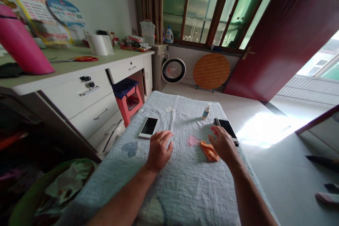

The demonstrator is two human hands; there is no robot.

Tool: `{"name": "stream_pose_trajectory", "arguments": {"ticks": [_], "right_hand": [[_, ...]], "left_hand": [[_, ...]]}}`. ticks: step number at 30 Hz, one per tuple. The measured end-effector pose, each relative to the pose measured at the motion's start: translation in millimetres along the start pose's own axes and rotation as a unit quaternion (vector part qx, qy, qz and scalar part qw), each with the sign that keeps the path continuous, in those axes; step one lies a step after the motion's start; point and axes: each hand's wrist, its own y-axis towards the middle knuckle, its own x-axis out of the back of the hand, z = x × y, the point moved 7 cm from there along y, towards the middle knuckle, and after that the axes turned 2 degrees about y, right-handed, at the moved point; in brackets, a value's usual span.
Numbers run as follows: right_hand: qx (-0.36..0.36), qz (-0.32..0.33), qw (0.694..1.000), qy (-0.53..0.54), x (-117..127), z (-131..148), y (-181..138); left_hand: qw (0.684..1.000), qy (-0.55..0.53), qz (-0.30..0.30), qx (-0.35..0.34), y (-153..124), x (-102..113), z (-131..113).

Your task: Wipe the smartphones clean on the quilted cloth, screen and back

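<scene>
My left hand (159,150) is over the cloth-covered table (182,183), fingers loosely bent, thumb apart, holding nothing. Just beyond it lies a white smartphone (149,127), dark screen up. My right hand (222,143) is open at the table's right side, its thumb and fingers apart. Beside it lies another smartphone (229,129) with a dark screen, on top of something dark, partly hidden by the hand. Whether my fingers touch it I cannot tell. A crumpled orange cloth (209,152) rests just left of my right wrist. Farther back stands a small spray bottle (206,111).
At left is a desk (127,56) with a pink bottle (25,42), red-handled scissors (84,59) and a paper roll (99,44). A red stool (129,102) stands under it. Behind are a washing machine with its door (173,70) open and a round wooden tabletop (211,71).
</scene>
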Motion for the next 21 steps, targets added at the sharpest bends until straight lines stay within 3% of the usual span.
{"name": "stream_pose_trajectory", "arguments": {"ticks": [5, 7, 10, 15, 21], "right_hand": [[0.058, 0.069, 0.996, -0.022, -28.4, 20.1, -23.5], [0.053, 0.077, 0.994, -0.047, -34.4, 17.4, -29.3], [0.024, 0.097, 0.993, -0.069, -39.6, 9.1, -35.4], [-0.001, 0.143, 0.987, -0.078, -47.4, 0.2, -42.5], [0.000, 0.143, 0.987, -0.067, -49.8, -9.1, -42.2]], "left_hand": [[0.974, 0.137, -0.090, 0.159, 3.5, 27.4, 46.2], [0.953, 0.188, -0.081, 0.223, 1.3, 28.6, 62.0], [0.928, 0.240, -0.021, 0.285, -2.6, 21.0, 76.3], [0.903, 0.268, 0.070, 0.330, -6.7, 14.1, 83.4], [0.911, 0.250, 0.088, 0.316, -4.0, 15.4, 84.9]]}}
